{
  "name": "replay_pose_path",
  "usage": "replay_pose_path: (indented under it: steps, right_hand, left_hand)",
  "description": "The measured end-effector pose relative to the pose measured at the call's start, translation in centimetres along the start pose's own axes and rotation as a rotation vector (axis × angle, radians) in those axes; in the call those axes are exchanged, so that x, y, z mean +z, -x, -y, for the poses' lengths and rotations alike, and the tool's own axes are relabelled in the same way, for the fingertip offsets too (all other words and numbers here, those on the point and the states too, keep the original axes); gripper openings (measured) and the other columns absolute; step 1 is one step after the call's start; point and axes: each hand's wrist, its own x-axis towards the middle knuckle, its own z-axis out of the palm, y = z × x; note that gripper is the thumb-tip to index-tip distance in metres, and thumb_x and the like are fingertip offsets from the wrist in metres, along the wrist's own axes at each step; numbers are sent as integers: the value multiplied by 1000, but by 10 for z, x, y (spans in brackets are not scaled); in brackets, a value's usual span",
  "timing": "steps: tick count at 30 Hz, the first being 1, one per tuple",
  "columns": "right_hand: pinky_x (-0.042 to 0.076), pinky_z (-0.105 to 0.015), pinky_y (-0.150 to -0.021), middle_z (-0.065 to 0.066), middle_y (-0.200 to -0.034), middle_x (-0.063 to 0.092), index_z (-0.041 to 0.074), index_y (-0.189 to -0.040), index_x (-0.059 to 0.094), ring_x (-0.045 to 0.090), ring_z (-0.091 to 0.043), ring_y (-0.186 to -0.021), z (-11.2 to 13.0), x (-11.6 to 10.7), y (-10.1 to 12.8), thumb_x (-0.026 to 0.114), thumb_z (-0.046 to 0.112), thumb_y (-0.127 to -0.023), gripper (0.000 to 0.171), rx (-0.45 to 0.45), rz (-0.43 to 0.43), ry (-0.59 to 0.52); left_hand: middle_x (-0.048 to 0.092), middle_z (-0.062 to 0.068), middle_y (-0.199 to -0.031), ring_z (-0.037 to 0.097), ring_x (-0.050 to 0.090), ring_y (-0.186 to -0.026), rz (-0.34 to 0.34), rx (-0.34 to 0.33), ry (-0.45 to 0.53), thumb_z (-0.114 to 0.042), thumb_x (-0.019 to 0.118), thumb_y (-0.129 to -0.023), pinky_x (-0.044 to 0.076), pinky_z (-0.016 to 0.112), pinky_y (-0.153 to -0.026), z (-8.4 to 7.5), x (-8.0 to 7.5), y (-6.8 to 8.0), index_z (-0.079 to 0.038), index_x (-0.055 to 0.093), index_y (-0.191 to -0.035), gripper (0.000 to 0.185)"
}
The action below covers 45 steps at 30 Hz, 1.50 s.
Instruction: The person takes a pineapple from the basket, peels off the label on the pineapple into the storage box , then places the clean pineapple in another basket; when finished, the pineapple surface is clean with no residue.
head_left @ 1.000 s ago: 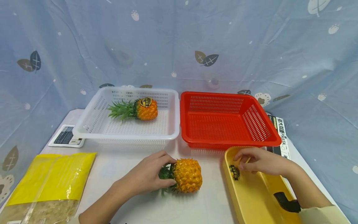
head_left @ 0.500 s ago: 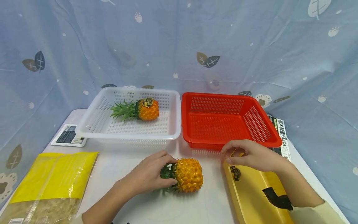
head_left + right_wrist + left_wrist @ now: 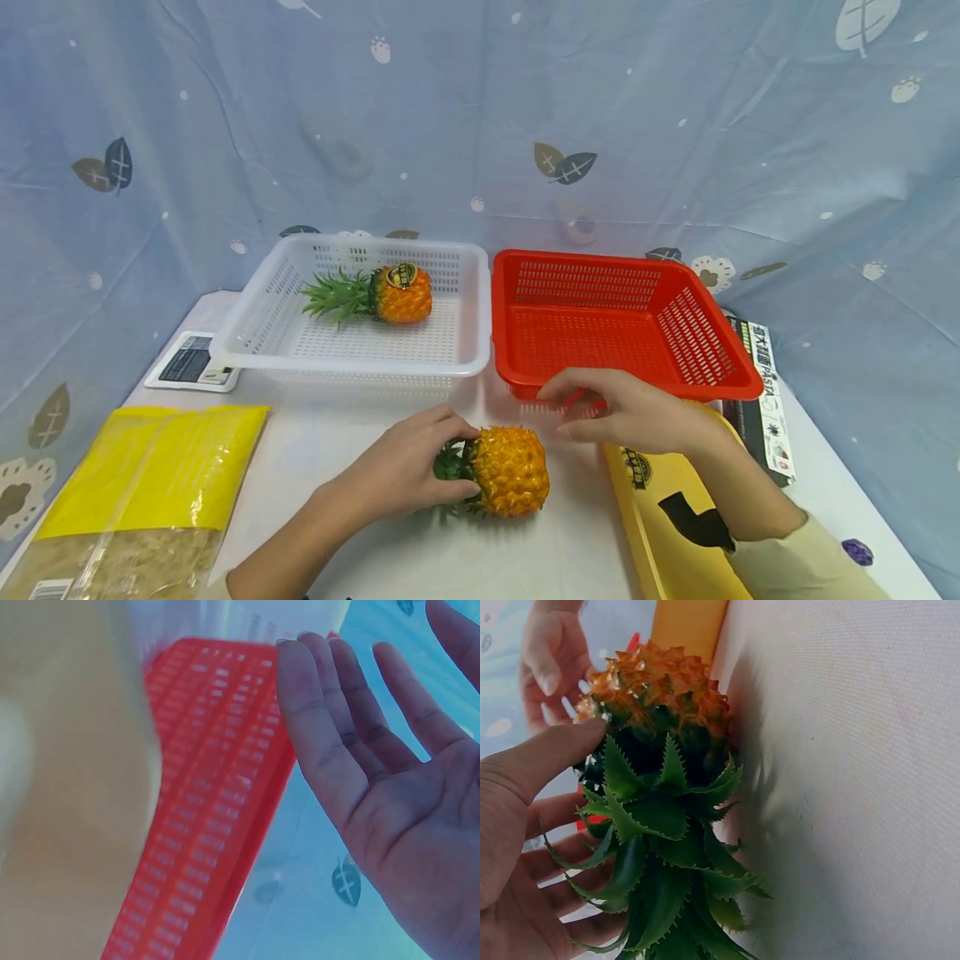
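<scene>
My left hand grips a pineapple lying on its side on the white table, thumb and fingers around the base of its green leaves. In the left wrist view, the thumb presses near the dark neck of the pineapple, and the other fingers pass behind the leafy crown. My right hand hovers to the right of that fruit, over the near edge of the red basket, holding nothing. Its fingers are loosely bent and apart in the right wrist view, where the palm of the right hand shows.
A second pineapple lies in the white basket. Beside it stands the red basket. A yellow tray sits under my right forearm. Also around are a yellow bag, a white package, a pasta box and a purple object.
My right hand has moved left, out of the yellow tray and past its edge toward the pineapple. The left hand keeps its grip in the same place.
</scene>
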Motion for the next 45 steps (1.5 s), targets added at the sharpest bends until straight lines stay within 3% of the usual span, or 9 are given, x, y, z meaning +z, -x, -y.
replay_pose_path:
  steps: [9, 18, 27, 36, 45]
  right_hand:
    - [59, -35, -93, -2, -131, 65, 20, -136, 62, 65, -30, -116, 7, 16, -15, 72, 20, -95, 42, 29, 74, -67]
    - [57, -50, -98, -8, -145, 58, 16, -146, 53, 61, -28, -124, 10, 30, -25, 82, 31, -89, 66, 90, 148, -51]
    - [50, -50, -109, 8, -135, 60, 22, -144, 55, 55, -17, -123, 15, 41, -32, 86, 32, -83, 70, 115, 207, 74]
    - [53, -38, -96, 12, -117, 62, 26, -132, 57, 57, -13, -107, 18, 48, -38, 90, 30, -76, 65, 142, 198, 143]
    - [54, -37, -96, 12, -119, 62, 23, -132, 57, 57, -12, -107, 16, 48, -37, 86, 27, -76, 63, 120, 167, 181]
  left_hand:
    - [66, -6, -116, 15, 65, -105, -18, 18, -2, -41, 84, -84, 56, 40, -96, 1, 2, 0, -15, 69, -126, 51]
    - [65, -6, -118, 16, 65, -107, -15, 10, 12, -42, 84, -85, 56, 40, -96, 1, 1, 1, -15, 69, -126, 51]
    - [65, -6, -116, 14, 65, -105, -30, 11, 10, -41, 85, -84, 57, 39, -96, 1, 2, 2, -15, 69, -124, 50]
    - [66, -6, -118, 14, 65, -107, -34, -8, 31, -42, 85, -84, 57, 41, -98, 1, 1, 3, -17, 69, -126, 51]
    - [61, -7, -123, 12, 62, -109, -26, -34, 59, -41, 83, -86, 57, 41, -98, -1, 0, 2, -20, 68, -131, 52]
